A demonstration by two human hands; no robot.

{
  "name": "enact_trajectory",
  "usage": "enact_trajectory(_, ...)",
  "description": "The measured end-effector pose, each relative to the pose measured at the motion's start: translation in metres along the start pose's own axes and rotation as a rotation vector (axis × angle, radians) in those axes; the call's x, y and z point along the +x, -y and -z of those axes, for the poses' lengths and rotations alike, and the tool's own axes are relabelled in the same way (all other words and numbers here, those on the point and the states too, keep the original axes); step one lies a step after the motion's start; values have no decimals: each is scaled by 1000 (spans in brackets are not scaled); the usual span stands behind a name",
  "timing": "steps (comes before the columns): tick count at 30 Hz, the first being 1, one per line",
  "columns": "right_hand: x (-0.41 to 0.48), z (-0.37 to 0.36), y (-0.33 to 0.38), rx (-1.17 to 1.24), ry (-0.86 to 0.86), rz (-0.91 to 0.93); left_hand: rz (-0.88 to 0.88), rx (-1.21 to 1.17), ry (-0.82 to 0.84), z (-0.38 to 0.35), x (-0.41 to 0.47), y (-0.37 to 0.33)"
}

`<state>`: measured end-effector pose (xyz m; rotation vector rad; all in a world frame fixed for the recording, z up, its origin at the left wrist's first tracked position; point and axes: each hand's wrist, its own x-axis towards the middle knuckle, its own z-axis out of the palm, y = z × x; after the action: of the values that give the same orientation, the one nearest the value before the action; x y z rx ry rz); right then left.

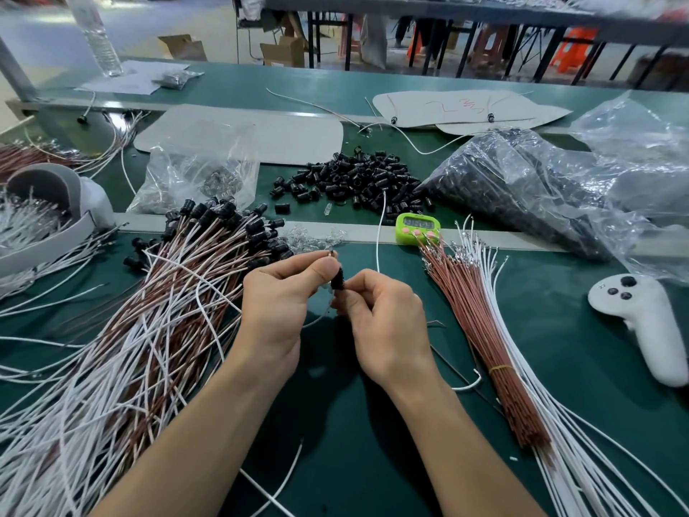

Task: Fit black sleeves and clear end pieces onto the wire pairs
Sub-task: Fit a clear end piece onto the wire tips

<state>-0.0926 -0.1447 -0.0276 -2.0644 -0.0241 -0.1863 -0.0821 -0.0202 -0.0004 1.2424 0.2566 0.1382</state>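
View: head camera, looking down on the dark green bench mat [373, 442].
Left hand [283, 292]: fingers curled, with thumb and forefinger pinching the upper end of a thin brown-and-white wire pair [331, 254], held up off the mat.
Right hand [380, 311]: fingers curled in, the tips pinching a small black plastic sleeve [338, 281] that sits on the wire pair and touches the left thumb.
Step in hand: by my reading, working the sleeve along the pair towards its tip. Whether a clear piece is already seated is too small to tell.
Doing it well: keep both wire ends level and together so they enter the bore as one. Grip the pair close to the sleeve so the thin wire does not buckle. Push straight along the wire, never at a slant. Match the seating of the finished ones.
Clear end pieces: a small heap of clear plastic end pieces [317, 236] lies on the pale ledge just beyond the hands.
Loose sleeves: a pile of black tubular sleeves [358, 181] lies farther back on the mat.
Finished heap: a tangle of brown and white wire pairs with black sleeves at their far ends [179, 311] lies beside the left hand.
Unfitted stock: a bundle of bare brown and white wires tied with a yellow band [492, 341] lies near the right hand.
Likely snag: a stray loop from the tangle could catch the held pair.
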Motion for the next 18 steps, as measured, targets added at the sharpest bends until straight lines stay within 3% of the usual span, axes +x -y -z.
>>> enact_trajectory(5,-1,-3,0,-23,-2,2,12,-91,37,0,-1,-1)
enact_trajectory(18,-5,-4,5,75,7,-6,-34,-22,59,2,0,0)
